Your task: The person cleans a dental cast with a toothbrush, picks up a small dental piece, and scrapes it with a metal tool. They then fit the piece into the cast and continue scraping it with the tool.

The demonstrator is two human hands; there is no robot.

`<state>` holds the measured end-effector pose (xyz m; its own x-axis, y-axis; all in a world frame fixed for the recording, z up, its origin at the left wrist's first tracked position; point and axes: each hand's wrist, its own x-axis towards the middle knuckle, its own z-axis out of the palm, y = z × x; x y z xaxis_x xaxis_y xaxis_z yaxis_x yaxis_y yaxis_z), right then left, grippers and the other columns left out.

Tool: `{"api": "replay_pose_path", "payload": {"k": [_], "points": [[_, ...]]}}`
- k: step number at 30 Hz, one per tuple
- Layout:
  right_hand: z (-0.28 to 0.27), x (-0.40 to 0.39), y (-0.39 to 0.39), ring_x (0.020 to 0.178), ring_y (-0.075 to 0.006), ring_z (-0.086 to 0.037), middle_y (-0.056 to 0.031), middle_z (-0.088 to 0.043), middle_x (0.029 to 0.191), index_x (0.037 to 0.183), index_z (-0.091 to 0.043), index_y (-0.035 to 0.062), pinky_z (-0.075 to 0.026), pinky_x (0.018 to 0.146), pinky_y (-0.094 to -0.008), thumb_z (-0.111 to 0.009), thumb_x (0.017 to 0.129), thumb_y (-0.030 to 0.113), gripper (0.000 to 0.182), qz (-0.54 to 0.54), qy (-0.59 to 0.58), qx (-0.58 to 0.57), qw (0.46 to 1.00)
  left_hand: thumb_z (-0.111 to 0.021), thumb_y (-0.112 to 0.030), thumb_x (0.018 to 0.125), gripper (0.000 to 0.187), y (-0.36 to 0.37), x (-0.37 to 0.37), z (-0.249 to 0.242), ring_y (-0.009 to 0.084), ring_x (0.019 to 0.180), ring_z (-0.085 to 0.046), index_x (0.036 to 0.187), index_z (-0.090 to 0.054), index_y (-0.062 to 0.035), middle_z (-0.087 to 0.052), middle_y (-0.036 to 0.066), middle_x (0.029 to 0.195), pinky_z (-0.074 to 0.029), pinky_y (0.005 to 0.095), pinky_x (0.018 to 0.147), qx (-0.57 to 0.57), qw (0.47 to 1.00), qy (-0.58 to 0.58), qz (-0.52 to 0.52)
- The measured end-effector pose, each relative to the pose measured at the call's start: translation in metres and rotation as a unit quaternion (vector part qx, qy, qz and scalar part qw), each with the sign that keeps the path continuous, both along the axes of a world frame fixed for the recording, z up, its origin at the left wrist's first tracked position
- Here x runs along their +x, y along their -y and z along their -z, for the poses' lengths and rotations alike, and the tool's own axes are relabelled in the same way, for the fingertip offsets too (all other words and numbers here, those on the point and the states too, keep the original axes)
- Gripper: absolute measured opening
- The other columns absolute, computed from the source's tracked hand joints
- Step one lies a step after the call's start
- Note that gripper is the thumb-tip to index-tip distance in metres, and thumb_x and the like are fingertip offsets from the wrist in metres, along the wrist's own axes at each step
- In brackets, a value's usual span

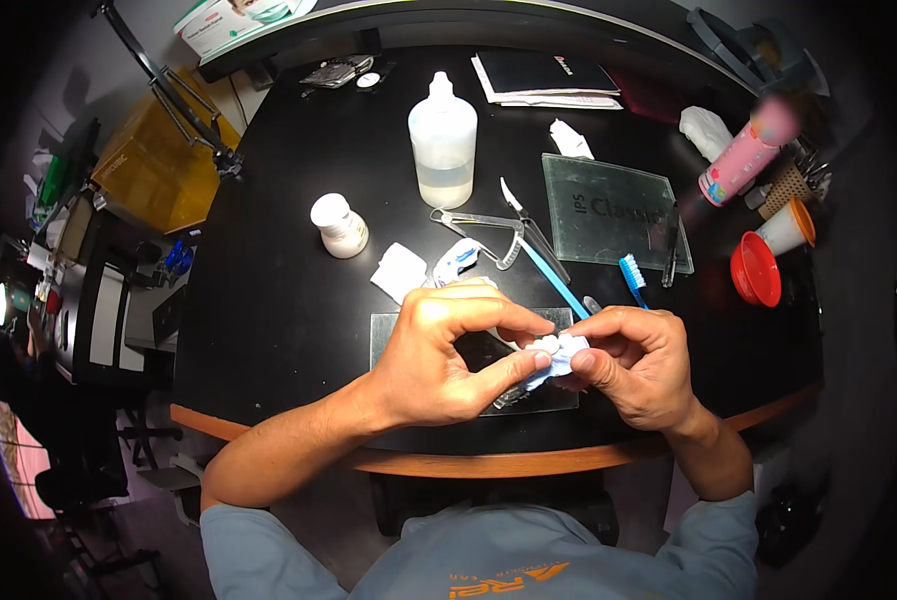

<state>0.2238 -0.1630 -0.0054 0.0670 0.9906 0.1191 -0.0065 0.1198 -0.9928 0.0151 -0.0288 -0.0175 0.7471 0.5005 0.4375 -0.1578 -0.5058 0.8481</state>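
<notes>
Between both hands is a small dental model with white teeth on a light blue base. My left hand pinches its left side with thumb and forefinger. On the other side, the thumb and fingers of my right hand close round its right end. Beneath the hands lies a glass plate, partly hidden by them. Just beyond the left hand are a folded white tissue and a blue-and-white piece I cannot name. A blue-handled tool and a blue toothbrush lie past the fingertips.
A large plastic bottle, half full, stands mid-table near a small white bottle. Metal calipers lie beside a glass slab marked "IPS Classic". At right are a red cup and pink spray can; papers lie behind.
</notes>
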Motion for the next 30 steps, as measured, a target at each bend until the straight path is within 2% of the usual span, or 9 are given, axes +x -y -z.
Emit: {"api": "replay_pose_path", "payload": {"k": [9, 12, 24, 27, 30], "points": [[0.0054, 0.0043, 0.0005, 0.084, -0.0178, -0.078, -0.0146, -0.076, 0.1, 0.111, -0.071, -0.0094, -0.066, 0.072, -0.0276, -0.077, 0.101, 0.013, 0.025, -0.027, -0.052, -0.036, 0.998, -0.088, -0.008, 0.085, 0.019, -0.0003, -0.0009, -0.0001, 0.0189, 0.08, -0.075, 0.101, -0.081, 0.0009, -0.08, 0.012, 0.089, -0.057, 0.0308, 0.074, 0.002, 1.0, 0.007, 0.005], [0.0057, 0.0028, -0.0005, 0.085, -0.0176, -0.078, -0.014, -0.076, 0.1, 0.111, -0.071, -0.0095, -0.066, 0.073, -0.0274, -0.076, 0.102, 0.014, 0.026, -0.022, -0.039, -0.012, 0.999, -0.085, -0.011, 0.086, 0.016, 0.0007, 0.0009, 0.0006, 0.0212, 0.077, -0.076, 0.098, -0.081, -0.0005, -0.079, 0.012, 0.082, -0.057, 0.0324, 0.071, -0.008, 0.999, 0.028, -0.016], [0.0033, 0.0033, -0.002, 0.088, -0.0167, -0.077, -0.0131, -0.075, 0.103, 0.117, -0.071, -0.009, -0.065, 0.075, -0.0266, -0.073, 0.104, 0.014, 0.026, -0.027, -0.008, 0.011, 1.0, -0.081, -0.007, 0.089, 0.013, -0.001, 0.0006, -0.0007, 0.0212, 0.08, -0.077, 0.101, -0.081, -0.0003, -0.08, 0.013, 0.085, -0.058, 0.0327, 0.073, -0.003, 0.999, 0.036, -0.024], [0.0037, 0.0035, -0.0025, 0.089, -0.0166, -0.077, -0.0131, -0.075, 0.103, 0.116, -0.072, -0.0089, -0.065, 0.076, -0.0266, -0.073, 0.104, 0.013, 0.026, -0.028, -0.004, 0.015, 0.999, -0.081, -0.006, 0.092, 0.014, -0.0018, -0.002, -0.0017, 0.0186, 0.084, -0.076, 0.105, -0.082, 0.0004, -0.082, 0.013, 0.095, -0.057, 0.031, 0.077, -0.012, 1.0, 0.009, -0.011], [0.0023, 0.0028, -0.0019, 0.089, -0.0164, -0.077, -0.0129, -0.075, 0.103, 0.116, -0.072, -0.0088, -0.065, 0.077, -0.0265, -0.072, 0.104, 0.013, 0.025, -0.025, 0.0, 0.007, 1.0, -0.08, -0.006, 0.092, 0.014, -0.0019, -0.0018, -0.0005, 0.0183, 0.084, -0.076, 0.106, -0.082, -0.0001, -0.082, 0.013, 0.095, -0.057, 0.031, 0.077, -0.011, 1.0, 0.011, -0.011]]}}
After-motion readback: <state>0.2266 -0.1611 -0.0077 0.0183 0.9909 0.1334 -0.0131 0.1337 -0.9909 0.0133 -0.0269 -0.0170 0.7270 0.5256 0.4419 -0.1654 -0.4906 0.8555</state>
